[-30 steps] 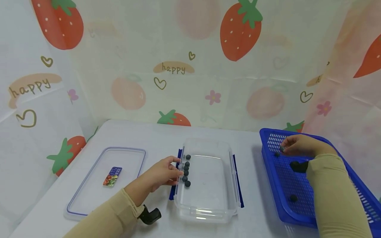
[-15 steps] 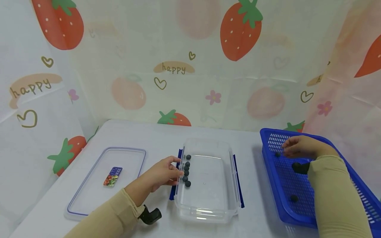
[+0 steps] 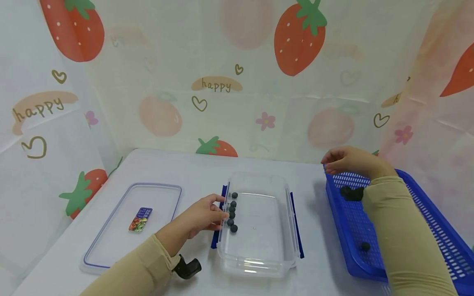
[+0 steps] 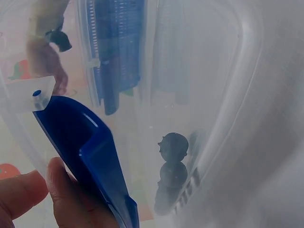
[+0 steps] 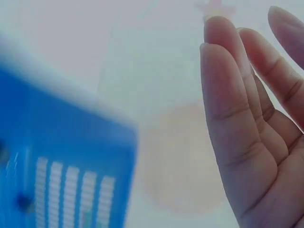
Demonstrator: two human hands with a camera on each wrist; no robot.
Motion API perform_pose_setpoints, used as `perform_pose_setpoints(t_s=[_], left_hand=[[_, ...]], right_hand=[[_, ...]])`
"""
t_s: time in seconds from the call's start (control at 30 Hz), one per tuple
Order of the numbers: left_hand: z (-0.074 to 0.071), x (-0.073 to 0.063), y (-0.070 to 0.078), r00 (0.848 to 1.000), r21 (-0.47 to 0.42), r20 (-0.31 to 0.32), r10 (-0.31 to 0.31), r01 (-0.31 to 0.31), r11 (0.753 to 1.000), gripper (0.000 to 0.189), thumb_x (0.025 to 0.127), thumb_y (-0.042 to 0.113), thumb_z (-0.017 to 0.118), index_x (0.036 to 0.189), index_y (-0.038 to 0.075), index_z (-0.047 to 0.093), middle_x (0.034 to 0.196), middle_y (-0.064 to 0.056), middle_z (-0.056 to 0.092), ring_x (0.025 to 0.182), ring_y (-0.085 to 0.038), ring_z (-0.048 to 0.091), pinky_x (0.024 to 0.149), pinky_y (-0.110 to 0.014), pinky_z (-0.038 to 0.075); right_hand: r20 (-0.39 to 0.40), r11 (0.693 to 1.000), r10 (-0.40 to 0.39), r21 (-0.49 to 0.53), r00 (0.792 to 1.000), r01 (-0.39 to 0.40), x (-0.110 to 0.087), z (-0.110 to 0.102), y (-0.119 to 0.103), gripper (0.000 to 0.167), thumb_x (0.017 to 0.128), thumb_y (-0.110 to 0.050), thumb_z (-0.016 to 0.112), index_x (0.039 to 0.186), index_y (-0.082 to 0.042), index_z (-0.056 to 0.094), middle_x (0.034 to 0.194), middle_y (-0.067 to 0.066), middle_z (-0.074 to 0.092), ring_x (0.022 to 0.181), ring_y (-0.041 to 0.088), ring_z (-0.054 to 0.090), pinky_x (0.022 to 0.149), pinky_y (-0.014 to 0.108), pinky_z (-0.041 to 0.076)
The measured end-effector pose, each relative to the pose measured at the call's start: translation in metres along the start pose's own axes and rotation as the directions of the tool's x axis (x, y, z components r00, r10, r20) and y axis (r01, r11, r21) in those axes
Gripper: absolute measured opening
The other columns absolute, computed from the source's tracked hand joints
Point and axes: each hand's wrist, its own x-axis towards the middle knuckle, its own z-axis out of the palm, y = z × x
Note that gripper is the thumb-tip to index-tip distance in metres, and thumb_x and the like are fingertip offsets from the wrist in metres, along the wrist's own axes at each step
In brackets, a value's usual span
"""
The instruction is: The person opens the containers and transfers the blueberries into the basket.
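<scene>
My left hand (image 3: 201, 214) holds the left edge of a clear plastic container (image 3: 255, 246), its fingers bent at the rim by the blue side latch (image 4: 90, 137). Inside, several dark blueberries (image 3: 233, 228) line the left wall; their crowns show in the left wrist view (image 4: 174, 146). My right hand (image 3: 355, 161) is above the far left corner of a blue basket (image 3: 342, 242), fingertips drawn together. The blueberry it pinched earlier is hidden by the fingers now. In the right wrist view the fingers (image 5: 225, 95) show from the palm side. Another blueberry (image 3: 365, 246) lies in the basket.
A clear lid (image 3: 111, 246) with a blue seal lies left of the container, bearing a small printed label (image 3: 140, 219). White cloth covers the table (image 3: 192, 172). A strawberry-print curtain (image 3: 259, 102) hangs behind it. Black camera mounts (image 3: 187, 268) are at the wrists.
My right hand has risen from inside the basket and moved left to its far corner. The blueberry seen at its fingertips has gone out of sight behind the fingers. My left hand stays put.
</scene>
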Motion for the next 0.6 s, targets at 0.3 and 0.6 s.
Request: perform_pose_setpoints(t_s=[0.3,0.6], left_hand=[[-0.001,-0.001,0.000,1.000,0.005,-0.002,-0.001,0.001,1.000,0.052,0.085,0.013,0.064,0.132,0.010,0.041,0.096,-0.015,0.059,0.073,-0.018,0.060,0.068,-0.029,0.055],[-0.001,0.000,-0.001,1.000,0.000,0.007,0.009,-0.009,1.000,0.052,0.086,0.013,0.064,0.132,0.010,0.040,0.096,-0.016,0.059,0.073,-0.019,0.060,0.068,-0.029,0.055]], right_hand=[[0.089,0.998,-0.033,-0.050,0.995,0.038,0.051,0.046,-0.050,0.025,0.088,-0.018,0.062,0.107,-0.003,0.057,0.104,0.017,0.060,0.093,0.024,0.062,0.085,0.035,0.051],[0.189,0.999,-0.030,0.021,0.982,0.027,0.092,0.096,-0.070,0.025,0.088,-0.009,0.059,0.111,0.002,0.056,0.097,0.015,0.061,0.099,0.037,0.059,0.084,0.034,0.051]])
